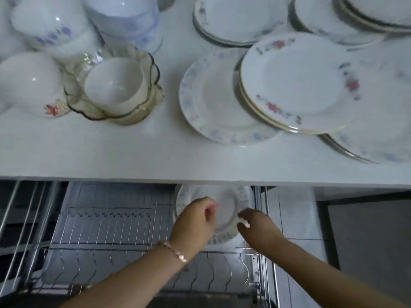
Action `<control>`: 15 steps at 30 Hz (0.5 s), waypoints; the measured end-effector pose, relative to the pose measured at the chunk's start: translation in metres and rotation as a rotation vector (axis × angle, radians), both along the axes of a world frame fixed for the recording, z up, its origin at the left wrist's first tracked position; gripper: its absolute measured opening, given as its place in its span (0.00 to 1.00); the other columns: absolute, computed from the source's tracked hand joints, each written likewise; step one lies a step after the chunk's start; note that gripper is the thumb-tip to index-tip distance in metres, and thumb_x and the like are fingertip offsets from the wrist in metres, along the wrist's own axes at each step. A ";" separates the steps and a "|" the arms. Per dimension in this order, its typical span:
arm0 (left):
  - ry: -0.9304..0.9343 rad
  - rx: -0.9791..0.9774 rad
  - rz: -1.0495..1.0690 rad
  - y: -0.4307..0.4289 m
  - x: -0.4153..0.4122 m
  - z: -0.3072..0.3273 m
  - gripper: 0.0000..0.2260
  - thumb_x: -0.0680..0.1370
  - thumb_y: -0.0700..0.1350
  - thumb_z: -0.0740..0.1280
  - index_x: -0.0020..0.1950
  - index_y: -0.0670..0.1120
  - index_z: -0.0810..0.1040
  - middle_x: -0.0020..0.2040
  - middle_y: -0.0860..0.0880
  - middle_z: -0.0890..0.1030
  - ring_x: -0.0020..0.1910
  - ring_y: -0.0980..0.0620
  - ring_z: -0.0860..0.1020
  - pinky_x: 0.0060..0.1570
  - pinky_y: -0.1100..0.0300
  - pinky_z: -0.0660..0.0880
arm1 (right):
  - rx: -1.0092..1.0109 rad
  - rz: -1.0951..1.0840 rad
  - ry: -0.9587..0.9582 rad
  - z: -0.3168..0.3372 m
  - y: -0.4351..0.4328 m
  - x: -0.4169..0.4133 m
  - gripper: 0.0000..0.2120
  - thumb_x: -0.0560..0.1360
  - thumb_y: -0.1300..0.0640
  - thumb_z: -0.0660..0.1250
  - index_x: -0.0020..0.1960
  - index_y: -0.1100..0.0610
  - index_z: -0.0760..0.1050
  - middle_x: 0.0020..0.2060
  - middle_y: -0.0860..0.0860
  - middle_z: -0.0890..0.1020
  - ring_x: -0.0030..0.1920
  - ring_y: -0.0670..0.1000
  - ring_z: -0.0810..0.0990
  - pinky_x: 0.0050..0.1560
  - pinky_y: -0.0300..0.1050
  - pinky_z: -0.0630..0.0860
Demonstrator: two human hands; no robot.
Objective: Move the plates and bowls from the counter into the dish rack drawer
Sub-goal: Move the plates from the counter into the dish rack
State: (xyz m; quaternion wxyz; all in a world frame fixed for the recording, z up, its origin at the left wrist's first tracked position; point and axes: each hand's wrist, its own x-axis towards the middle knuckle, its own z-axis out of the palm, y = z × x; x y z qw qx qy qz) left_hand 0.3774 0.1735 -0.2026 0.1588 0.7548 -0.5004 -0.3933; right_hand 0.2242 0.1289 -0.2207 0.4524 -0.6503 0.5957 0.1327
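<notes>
A blue-patterned white plate (224, 205) stands on edge at the far right end of the wire dish rack drawer (106, 232), below the counter edge. My left hand (195, 221) grips its left rim; a gold bracelet is on that wrist. My right hand (258, 225) touches the plate's right rim with its fingertips. On the counter (111, 150) lie a blue-rimmed plate (213, 103), a stack of floral plates (295, 83), and a glass bowl (138, 107) holding a white bowl (113, 83).
More plate stacks (235, 18) sit at the back and right of the counter. White bowls (26, 83) and a tall bowl stack (126, 21) crowd the left. The rack's slots to the left of the plate hold nothing.
</notes>
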 end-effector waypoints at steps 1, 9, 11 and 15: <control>0.038 -0.061 -0.020 -0.005 -0.010 0.027 0.08 0.78 0.42 0.63 0.53 0.48 0.80 0.49 0.53 0.83 0.46 0.58 0.79 0.48 0.67 0.76 | 0.005 0.045 -0.032 0.025 -0.007 -0.006 0.17 0.77 0.56 0.59 0.65 0.53 0.72 0.60 0.50 0.78 0.57 0.49 0.79 0.54 0.35 0.72; 0.047 -0.392 0.248 -0.127 -0.051 0.157 0.16 0.74 0.39 0.66 0.62 0.39 0.72 0.58 0.43 0.75 0.54 0.48 0.75 0.53 0.63 0.69 | -0.367 -0.092 -0.212 0.182 -0.117 -0.068 0.09 0.75 0.59 0.63 0.51 0.49 0.78 0.41 0.47 0.81 0.46 0.50 0.80 0.43 0.31 0.72; 0.035 -0.180 0.371 -0.161 -0.054 0.159 0.21 0.75 0.42 0.66 0.66 0.36 0.66 0.65 0.38 0.70 0.62 0.40 0.72 0.58 0.53 0.69 | -0.488 -0.208 -0.142 0.184 -0.154 -0.080 0.16 0.76 0.58 0.62 0.63 0.57 0.73 0.53 0.55 0.79 0.54 0.55 0.78 0.52 0.35 0.72; 0.094 0.012 0.482 -0.200 -0.047 0.143 0.20 0.75 0.38 0.62 0.66 0.34 0.68 0.65 0.36 0.74 0.63 0.39 0.74 0.60 0.52 0.71 | -0.360 -0.503 -0.051 0.160 -0.204 -0.091 0.25 0.77 0.52 0.60 0.70 0.63 0.62 0.64 0.63 0.71 0.62 0.63 0.73 0.65 0.55 0.70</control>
